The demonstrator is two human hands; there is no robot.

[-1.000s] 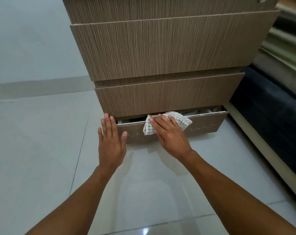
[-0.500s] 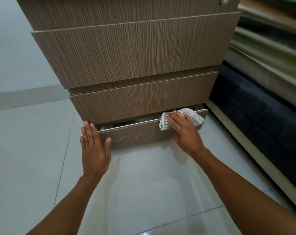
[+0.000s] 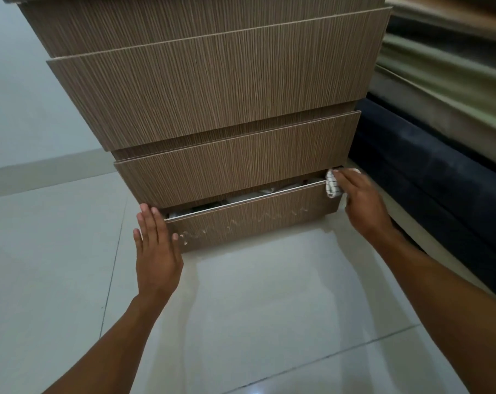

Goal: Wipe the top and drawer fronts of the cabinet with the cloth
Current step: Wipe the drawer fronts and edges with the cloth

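- Head view: right hand (image 3: 362,203) presses the checked cloth (image 3: 332,187) under its fingers, at the right end of the bottom drawer front (image 3: 252,220) of the cabinet (image 3: 212,89).
- Cloth sits at the fingertip side of that hand, on the drawer's top right corner; partly hidden.
- Left hand (image 3: 155,245) flat, fingers spread, holding nothing, touching the drawer's left end.
- Bottom drawer slightly ajar; pale scuffs between the hands.
- Tiled floor (image 3: 255,308) below both wrists.

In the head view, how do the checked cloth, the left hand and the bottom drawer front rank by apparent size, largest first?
1. Bottom drawer front
2. Left hand, though it is nearer the camera
3. Checked cloth, mostly hidden under the right hand
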